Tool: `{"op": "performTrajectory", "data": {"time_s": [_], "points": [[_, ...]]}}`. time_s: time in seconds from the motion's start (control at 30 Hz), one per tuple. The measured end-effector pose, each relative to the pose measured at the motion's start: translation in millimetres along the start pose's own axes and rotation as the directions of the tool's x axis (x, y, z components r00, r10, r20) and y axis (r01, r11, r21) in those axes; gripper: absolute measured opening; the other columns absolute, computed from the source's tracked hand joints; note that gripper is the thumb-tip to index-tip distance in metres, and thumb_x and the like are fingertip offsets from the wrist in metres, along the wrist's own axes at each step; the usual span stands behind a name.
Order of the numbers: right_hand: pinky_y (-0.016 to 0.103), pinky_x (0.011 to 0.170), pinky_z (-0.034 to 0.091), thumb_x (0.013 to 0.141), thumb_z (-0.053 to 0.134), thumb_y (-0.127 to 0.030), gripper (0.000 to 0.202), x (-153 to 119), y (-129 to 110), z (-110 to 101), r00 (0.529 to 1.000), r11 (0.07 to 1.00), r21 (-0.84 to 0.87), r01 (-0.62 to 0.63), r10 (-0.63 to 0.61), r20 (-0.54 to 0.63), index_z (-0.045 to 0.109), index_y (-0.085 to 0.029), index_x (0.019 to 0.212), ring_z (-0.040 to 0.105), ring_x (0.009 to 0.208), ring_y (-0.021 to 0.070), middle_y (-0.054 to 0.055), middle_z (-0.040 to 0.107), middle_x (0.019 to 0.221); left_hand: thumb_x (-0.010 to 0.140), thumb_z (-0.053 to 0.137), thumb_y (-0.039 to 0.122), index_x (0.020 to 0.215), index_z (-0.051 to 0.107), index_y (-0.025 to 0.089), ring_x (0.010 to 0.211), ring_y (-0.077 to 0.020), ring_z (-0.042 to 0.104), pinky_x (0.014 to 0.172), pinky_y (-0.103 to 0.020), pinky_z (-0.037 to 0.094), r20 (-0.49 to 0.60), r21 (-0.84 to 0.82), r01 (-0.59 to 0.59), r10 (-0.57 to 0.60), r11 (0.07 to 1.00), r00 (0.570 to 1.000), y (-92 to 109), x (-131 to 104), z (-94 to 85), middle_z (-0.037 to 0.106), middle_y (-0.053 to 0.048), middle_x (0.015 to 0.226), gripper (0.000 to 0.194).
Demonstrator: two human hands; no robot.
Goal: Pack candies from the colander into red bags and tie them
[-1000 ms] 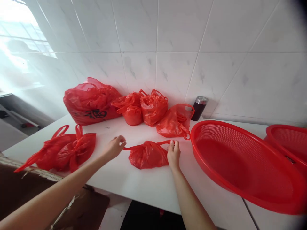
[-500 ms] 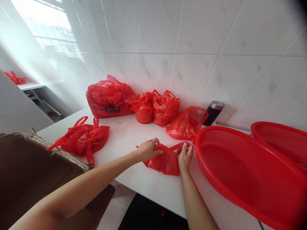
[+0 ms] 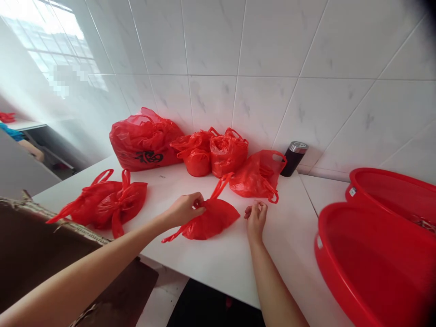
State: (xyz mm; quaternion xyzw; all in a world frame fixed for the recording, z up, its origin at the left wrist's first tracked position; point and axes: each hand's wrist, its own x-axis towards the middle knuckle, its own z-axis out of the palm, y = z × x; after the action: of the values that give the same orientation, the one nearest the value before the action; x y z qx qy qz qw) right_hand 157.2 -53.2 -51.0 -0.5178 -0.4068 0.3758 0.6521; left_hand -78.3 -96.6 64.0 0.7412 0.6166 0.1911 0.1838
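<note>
A small red plastic bag [image 3: 213,220] lies on the white table [image 3: 218,265], with one handle loop standing up at the back and another strand trailing to the left. My left hand [image 3: 187,208] pinches the bag's upper left part between thumb and fingers. Just off the bag's right corner is my right hand [image 3: 257,218], its fingers bent but apart, touching nothing. Behind it sits a red bag with open handles [image 3: 257,175]. A larger tied red bag [image 3: 109,200] rests to the left of my left hand.
A big red bag with black print [image 3: 146,141] and two smaller full red bags [image 3: 198,161] [image 3: 228,154] stand along the tiled wall. Also there: a black flask [image 3: 293,159], red baskets [image 3: 374,272] at right, and a cardboard box [image 3: 51,254] at lower left.
The small bag has shifted left with my left hand and turned. My right hand has let go of it. The front red basket has moved away to the right, and a person's arm shows at far left.
</note>
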Motion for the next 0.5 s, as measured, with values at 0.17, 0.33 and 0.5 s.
{"op": "performTrajectory", "data": {"time_s": [0.17,0.33,0.5], "points": [[0.024,0.054,0.040,0.089,0.047,-0.048,0.027,-1,-1,0,1.000,1.000,-0.012,0.020,-0.020,0.021,0.043,-0.023,0.097,0.048,0.050,0.0107,-0.007,0.053,0.062,0.079,0.051,0.047,0.080,0.053,0.020,0.067,-0.0183,0.059,0.061,-0.028,0.044,-0.167,-0.039,0.178,-0.182,0.983,0.969,-49,-13,-45.1,0.063,-0.001,0.073,0.027],[0.023,0.053,0.039,0.087,0.051,-0.045,0.025,0,1,0,0.999,0.999,-0.026,0.039,-0.039,0.033,0.045,-0.022,0.096,0.047,0.049,0.0104,-0.007,0.052,0.060,0.072,0.059,0.054,0.076,0.055,0.020,0.063,-0.0194,0.057,0.058,-0.029,0.043,-0.225,-0.028,0.301,-0.299,0.953,0.927,-95,-33,-64.5,0.061,0.000,0.067,0.034],[0.023,0.052,0.039,0.085,0.053,-0.046,0.027,2,4,0,0.998,0.998,-0.036,0.048,-0.046,0.034,0.046,-0.022,0.095,0.048,0.049,0.0113,-0.007,0.052,0.058,0.072,0.056,0.056,0.083,0.059,0.021,0.072,-0.0199,0.063,0.066,-0.029,0.049,-0.260,-0.052,0.342,-0.343,0.938,0.902,-121,-56,-70.6,0.068,-0.001,0.079,0.036]]}}
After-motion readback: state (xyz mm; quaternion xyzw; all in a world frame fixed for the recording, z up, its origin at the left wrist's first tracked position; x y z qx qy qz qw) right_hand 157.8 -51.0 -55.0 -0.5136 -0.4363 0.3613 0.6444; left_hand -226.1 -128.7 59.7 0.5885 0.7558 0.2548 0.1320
